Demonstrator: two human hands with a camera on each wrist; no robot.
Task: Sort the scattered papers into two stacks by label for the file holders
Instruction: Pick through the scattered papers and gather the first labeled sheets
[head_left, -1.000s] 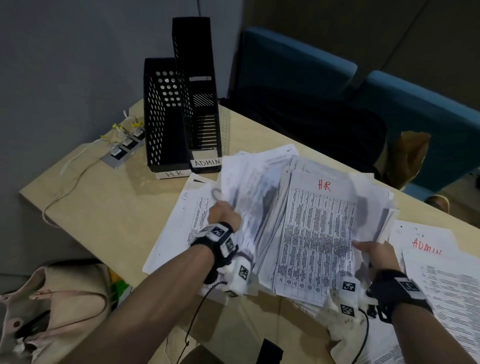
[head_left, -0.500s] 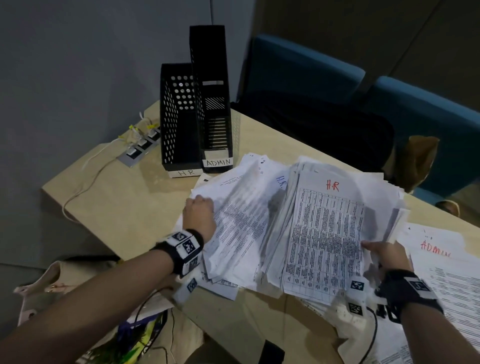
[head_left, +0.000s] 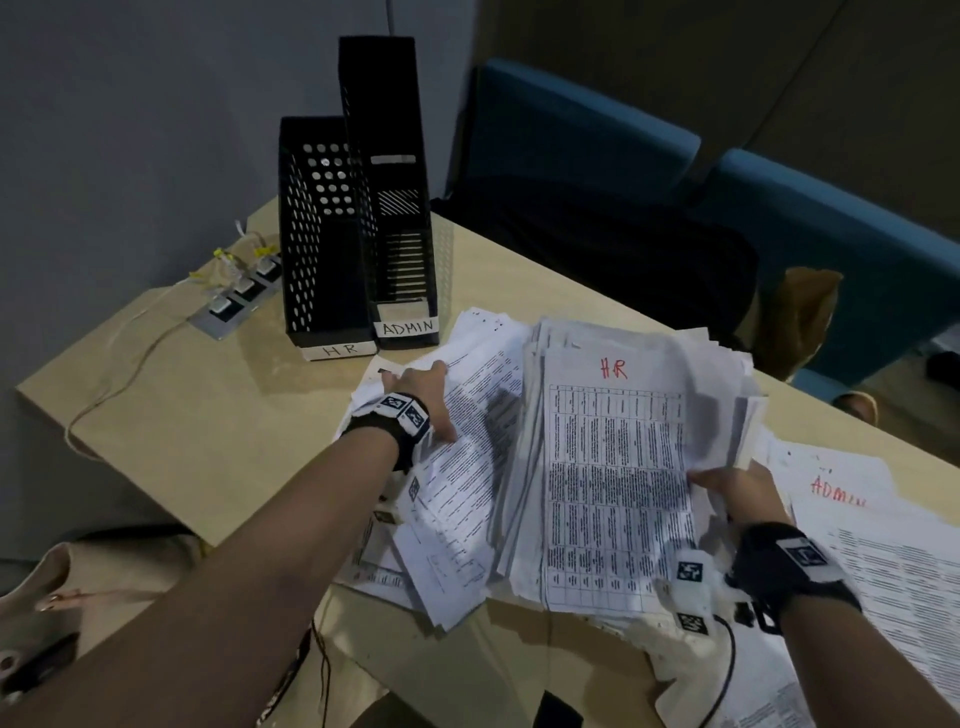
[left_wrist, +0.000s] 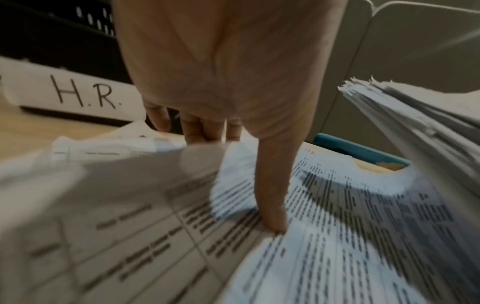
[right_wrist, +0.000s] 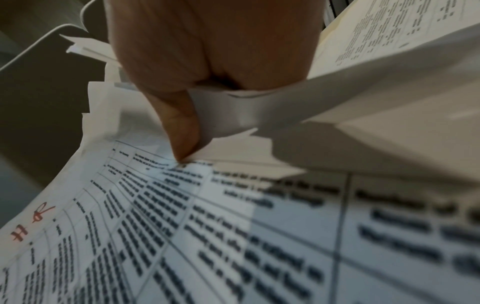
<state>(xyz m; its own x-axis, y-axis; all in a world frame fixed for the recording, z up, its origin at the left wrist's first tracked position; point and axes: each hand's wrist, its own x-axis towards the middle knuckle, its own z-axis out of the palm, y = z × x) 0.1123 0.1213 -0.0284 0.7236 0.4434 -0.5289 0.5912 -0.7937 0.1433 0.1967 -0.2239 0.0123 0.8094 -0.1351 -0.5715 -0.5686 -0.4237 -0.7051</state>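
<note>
A thick HR stack (head_left: 613, 467), marked HR in red, is lifted and tilted at the table's middle. My right hand (head_left: 727, 486) grips its right edge. In the right wrist view the thumb (right_wrist: 182, 133) lies on the top sheet (right_wrist: 182, 236), and the fingers are hidden beneath. My left hand (head_left: 421, 400) holds the loose papers (head_left: 467, 478) left of that stack. Its thumb (left_wrist: 272, 216) presses on the print while its fingers (left_wrist: 200, 131) reach past the sheets' far edge. Two black file holders stand behind, HR (head_left: 322, 249) and ADMIN (head_left: 400, 234). A pile marked ADMIN (head_left: 883, 545) lies at the right.
A socket strip (head_left: 234, 301) with a trailing cable sits on the table (head_left: 208, 415) left of the holders. Blue chairs (head_left: 571, 156) stand beyond the far edge, with a brown paper bag (head_left: 800, 312). A beige handbag (head_left: 78, 623) sits below the table's near left corner.
My left hand lowered the sheaf it held up, then slid forward over the loose papers toward the HR holder. My right hand kept its grip on the HR stack.
</note>
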